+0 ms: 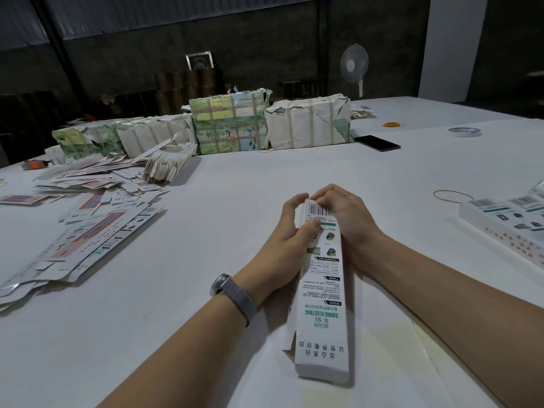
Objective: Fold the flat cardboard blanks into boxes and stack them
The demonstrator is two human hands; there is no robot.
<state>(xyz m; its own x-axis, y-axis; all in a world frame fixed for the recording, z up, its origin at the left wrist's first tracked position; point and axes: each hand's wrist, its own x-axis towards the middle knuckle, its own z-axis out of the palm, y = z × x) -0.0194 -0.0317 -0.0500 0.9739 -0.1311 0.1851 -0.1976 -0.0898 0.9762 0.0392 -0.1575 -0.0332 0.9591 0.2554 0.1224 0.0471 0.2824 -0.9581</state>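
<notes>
A long, narrow white box (322, 290) lies in the middle of the near part of the desk (250, 178), its long axis running away from the person, the far end tipped slightly left. The printed face with the barcode is up; the near end looks open, with a loose flap sticking out at its left corner. The far end sits between both hands.

The left hand (290, 231) holds the box's left side, thumb pressed on the printed top face just below the barcode, fingers curled round the far left corner. The right hand (346, 213) holds the right side, its fingers bent over the far end and touching the barcode area. Both grips are closed on the box. A grey mesh wristband (235, 295) is on the left wrist.

To the left lies a spread pile of flat blanks (85, 231), with a fanned bundle (167, 166) beyond it. To the right, at the desk edge, folded boxes (512, 222) lie side by side. A rubber band (452, 196) lies near them. Farther back are wrapped, taped bundles (232, 122), a black phone (376, 142), a tape roll (464, 131) and a standing fan (354, 66).
</notes>
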